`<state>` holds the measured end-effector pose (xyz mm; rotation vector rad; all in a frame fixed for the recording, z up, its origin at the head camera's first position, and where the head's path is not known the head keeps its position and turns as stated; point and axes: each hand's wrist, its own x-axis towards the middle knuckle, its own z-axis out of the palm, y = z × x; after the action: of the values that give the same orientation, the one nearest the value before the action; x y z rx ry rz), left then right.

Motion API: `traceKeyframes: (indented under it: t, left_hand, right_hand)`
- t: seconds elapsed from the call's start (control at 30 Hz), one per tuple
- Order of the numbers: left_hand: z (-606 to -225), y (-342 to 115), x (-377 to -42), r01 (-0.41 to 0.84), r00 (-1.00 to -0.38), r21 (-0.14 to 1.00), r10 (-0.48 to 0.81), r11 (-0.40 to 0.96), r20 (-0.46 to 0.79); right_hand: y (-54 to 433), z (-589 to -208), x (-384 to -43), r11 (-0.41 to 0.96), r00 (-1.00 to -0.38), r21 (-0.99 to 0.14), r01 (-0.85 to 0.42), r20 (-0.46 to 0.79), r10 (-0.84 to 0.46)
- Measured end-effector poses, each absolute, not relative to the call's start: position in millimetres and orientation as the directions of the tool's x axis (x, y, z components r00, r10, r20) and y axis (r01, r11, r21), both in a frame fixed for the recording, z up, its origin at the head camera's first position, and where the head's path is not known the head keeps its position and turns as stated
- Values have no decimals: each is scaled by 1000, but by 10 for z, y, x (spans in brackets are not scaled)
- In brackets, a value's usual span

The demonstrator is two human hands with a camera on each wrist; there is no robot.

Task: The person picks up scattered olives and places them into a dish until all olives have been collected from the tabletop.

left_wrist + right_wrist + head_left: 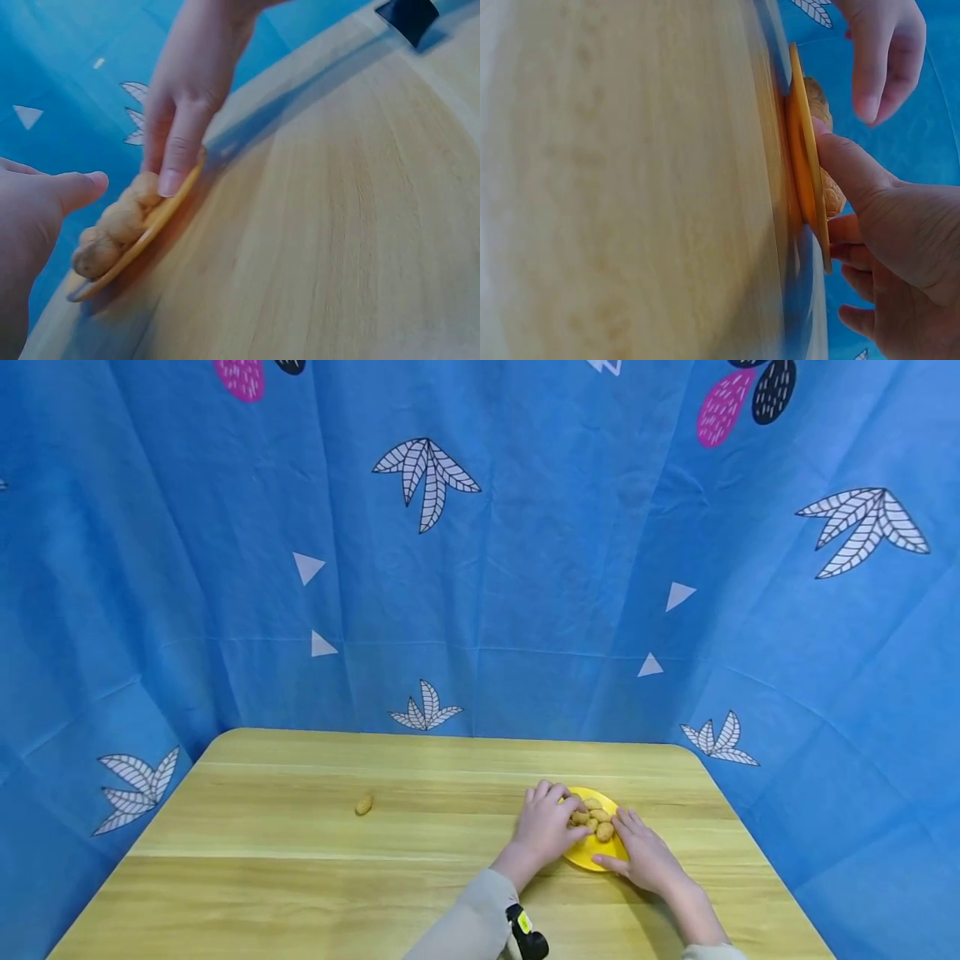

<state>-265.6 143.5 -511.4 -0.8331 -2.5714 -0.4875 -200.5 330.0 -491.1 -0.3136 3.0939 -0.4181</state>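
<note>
A round yellow plate (588,857) holds several tan peanuts in their shells (604,832). My left hand (546,823) hovers over the plate's left side, its fingers loosely bent. In the right wrist view the left hand (889,56) stands apart from the plate with nothing between thumb and fingers. My right hand (647,853) rests on the plate's right side. Seen from the right wrist, the thumb of the right hand (911,232) lies over the rim beside a peanut (831,193), with the other fingers spread along the plate.
One lone peanut (363,804) lies on the wooden table (300,893), well left of the plate. A blue patterned curtain (525,568) hangs behind and around the table. A black object (409,19) shows at the top right of the left wrist view.
</note>
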Motion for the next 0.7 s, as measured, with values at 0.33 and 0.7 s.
traceKeyframes:
  t: [0.33, 0.7]
  left_hand:
    - [-5015, 1138, -2497, 555, -797, 349, 364, 755, 482]
    - [-4888, 785, -2408, 488, -837, 474, 240, 732, 491]
  right_hand:
    - [3311, -4947, -2038, 944, -983, -279, -173, -13, -184]
    - [3308, -4923, -2044, 942, -982, -291, -170, -27, -186]
